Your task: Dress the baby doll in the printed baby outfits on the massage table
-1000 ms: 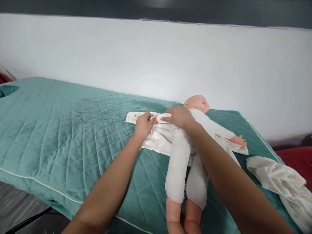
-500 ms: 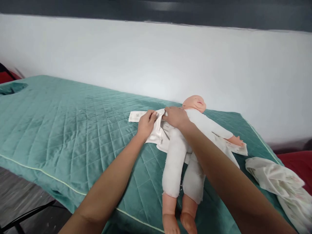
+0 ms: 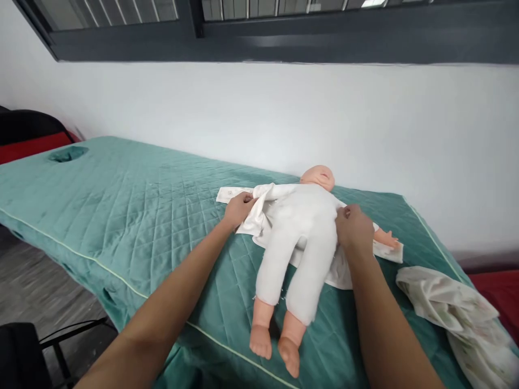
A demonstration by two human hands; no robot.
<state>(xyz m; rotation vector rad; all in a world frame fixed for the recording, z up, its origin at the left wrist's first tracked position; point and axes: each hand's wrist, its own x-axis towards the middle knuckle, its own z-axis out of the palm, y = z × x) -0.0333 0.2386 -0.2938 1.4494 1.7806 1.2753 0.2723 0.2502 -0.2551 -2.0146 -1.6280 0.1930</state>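
A baby doll (image 3: 302, 237) with a white cloth body lies on its back on a green quilted table (image 3: 133, 210), head toward the wall. Under it is spread an open white garment (image 3: 259, 216). My left hand (image 3: 239, 208) is closed on the garment's left side, next to the doll's sleeved arm. My right hand (image 3: 354, 229) rests against the doll's other side, fingers curled on the garment there. The doll's far hand (image 3: 387, 237) sticks out bare beyond my right hand.
A crumpled printed cloth (image 3: 450, 308) lies at the table's right end. The table has a face hole (image 3: 67, 154) at its far left. A white wall and a dark window frame run behind. A dark chair (image 3: 24, 351) stands at the lower left.
My right hand has moved from the doll's left shoulder across to its right side. The doll's near arm is now inside the sleeve. The view has tilted up and back.
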